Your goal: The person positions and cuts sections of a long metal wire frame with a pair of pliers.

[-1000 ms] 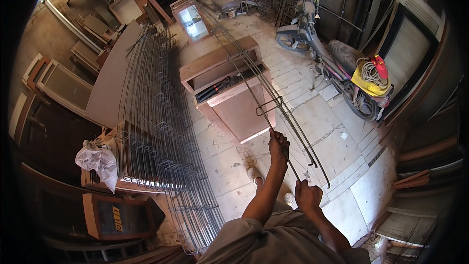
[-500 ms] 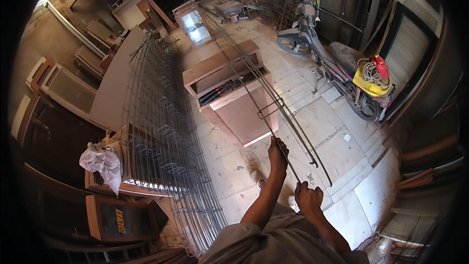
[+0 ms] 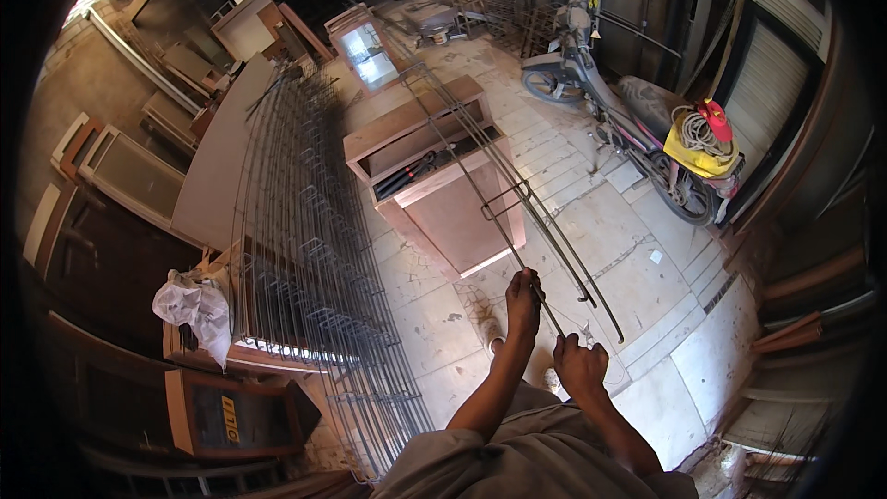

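A long, narrow rebar cage [image 3: 490,212] of thin steel rods and wire stirrups lies slanting across a wooden cabinet [image 3: 457,212], its near end sticking out over the floor toward me. My left hand [image 3: 525,303] is closed around the cage's left rod, just short of the cabinet. Closer to my body, my right hand [image 3: 581,366] is closed at the near end of that same rod, thumb side up. The other rod ends hang free to the right of my hands. Dark-handled tools [image 3: 407,174] lie in the cabinet's open top compartment.
A stack of finished rebar cages [image 3: 309,249] runs along the left, beside a white plastic bag [image 3: 194,310]. To the right stands a motorcycle [image 3: 637,120] with a yellow bag [image 3: 699,150] and coiled rope on its back. A glass-fronted cabinet [image 3: 367,54] stands farther off.
The held rod and cage have shifted slightly left and toward the far side, and both hands have moved a little with them. Both grips stay closed.
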`<act>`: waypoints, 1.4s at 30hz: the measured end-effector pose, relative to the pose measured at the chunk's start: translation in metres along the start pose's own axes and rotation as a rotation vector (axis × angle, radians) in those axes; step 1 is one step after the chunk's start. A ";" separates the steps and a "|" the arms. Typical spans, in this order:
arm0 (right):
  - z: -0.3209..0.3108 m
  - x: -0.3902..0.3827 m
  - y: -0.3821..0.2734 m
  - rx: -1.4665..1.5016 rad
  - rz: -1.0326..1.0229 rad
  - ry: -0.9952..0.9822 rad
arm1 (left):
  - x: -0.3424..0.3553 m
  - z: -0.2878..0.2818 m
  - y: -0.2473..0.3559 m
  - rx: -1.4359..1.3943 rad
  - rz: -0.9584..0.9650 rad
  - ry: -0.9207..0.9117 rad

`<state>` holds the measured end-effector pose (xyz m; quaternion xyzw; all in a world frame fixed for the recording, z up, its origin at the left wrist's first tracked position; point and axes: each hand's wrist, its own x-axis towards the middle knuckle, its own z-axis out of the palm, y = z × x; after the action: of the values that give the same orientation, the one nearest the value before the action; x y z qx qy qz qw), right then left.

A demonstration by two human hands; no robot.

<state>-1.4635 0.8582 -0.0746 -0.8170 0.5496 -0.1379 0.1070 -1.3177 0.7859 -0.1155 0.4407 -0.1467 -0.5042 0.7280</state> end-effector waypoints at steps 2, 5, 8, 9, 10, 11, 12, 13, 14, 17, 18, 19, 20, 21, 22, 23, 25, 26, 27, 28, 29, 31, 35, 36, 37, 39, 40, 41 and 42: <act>-0.001 -0.002 -0.002 0.009 -0.014 0.012 | -0.006 -0.004 -0.002 0.017 0.021 -0.007; -0.002 -0.001 -0.001 0.029 0.004 0.043 | -0.016 -0.004 -0.001 0.050 -0.026 -0.026; 0.002 0.000 0.002 0.075 0.020 0.050 | -0.022 -0.003 0.000 0.142 -0.039 -0.040; 0.004 -0.001 0.003 0.090 0.024 0.052 | -0.025 -0.001 -0.001 0.161 -0.037 0.001; 0.006 -0.002 0.003 0.105 0.028 0.054 | -0.026 -0.001 -0.001 0.138 -0.033 -0.009; 0.007 -0.001 0.003 0.120 0.032 0.057 | -0.026 -0.002 -0.001 0.114 -0.029 -0.018; 0.006 -0.001 0.003 0.132 0.040 0.054 | -0.026 -0.004 -0.003 0.087 -0.028 -0.021; 0.005 -0.002 0.002 0.145 0.046 0.052 | -0.026 -0.004 -0.005 0.091 -0.012 -0.008; 0.003 -0.002 0.001 0.159 0.052 0.049 | -0.026 -0.005 -0.006 0.087 -0.016 -0.014; -0.001 -0.002 0.002 0.177 0.050 0.067 | -0.028 -0.002 -0.004 0.079 -0.023 -0.020; -0.001 -0.002 0.003 0.184 0.044 0.074 | -0.030 0.001 -0.001 0.076 -0.027 -0.015; 0.000 -0.002 0.005 0.191 0.038 0.081 | -0.032 0.004 0.001 0.074 -0.030 -0.009; 0.000 -0.002 0.005 0.198 0.032 0.087 | -0.033 0.007 0.003 0.070 -0.026 -0.007; -0.002 -0.002 0.004 0.214 0.034 0.088 | -0.034 0.008 0.005 0.064 -0.023 -0.002; -0.007 -0.001 0.003 0.230 0.038 0.088 | -0.035 0.009 0.007 0.058 -0.020 0.003; -0.011 0.000 0.002 0.245 0.041 0.088 | -0.036 0.011 0.009 0.046 -0.021 -0.013; -0.016 0.001 0.001 0.272 0.055 0.083 | -0.037 0.015 0.013 0.025 -0.021 -0.048; -0.017 0.001 0.001 0.285 0.062 0.080 | -0.037 0.013 0.012 0.023 -0.026 -0.045; -0.018 0.002 0.001 0.288 0.058 0.086 | -0.036 0.013 0.012 0.019 -0.027 -0.046; -0.018 0.002 0.001 0.292 0.054 0.092 | -0.036 0.013 0.012 0.016 -0.028 -0.046; -0.018 0.001 0.001 0.295 0.051 0.098 | -0.037 0.013 0.012 0.014 -0.028 -0.040; -0.020 0.002 0.003 0.297 0.061 0.090 | -0.038 0.018 0.012 0.007 -0.033 -0.033; -0.019 0.002 0.003 0.301 0.058 0.083 | -0.036 0.015 0.009 -0.021 -0.018 -0.056; -0.018 0.002 0.002 0.301 0.061 0.085 | -0.034 0.011 0.008 -0.037 -0.021 -0.059; -0.018 0.001 0.001 0.301 0.063 0.087 | -0.033 0.009 0.006 -0.053 -0.024 -0.062; -0.015 0.001 0.000 0.316 0.068 0.090 | -0.032 0.006 0.004 -0.044 -0.024 -0.039; -0.013 0.000 0.000 0.331 0.071 0.091 | -0.032 0.007 0.004 -0.040 -0.026 -0.029; -0.012 0.000 0.000 0.346 0.074 0.092 | -0.032 0.007 0.004 -0.039 -0.019 -0.039; -0.011 -0.001 -0.002 0.315 0.070 0.105 | -0.033 0.007 0.006 -0.037 -0.013 -0.046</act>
<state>-1.4662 0.8591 -0.0636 -0.7621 0.5541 -0.2611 0.2098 -1.3336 0.8117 -0.0995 0.4164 -0.1513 -0.5217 0.7291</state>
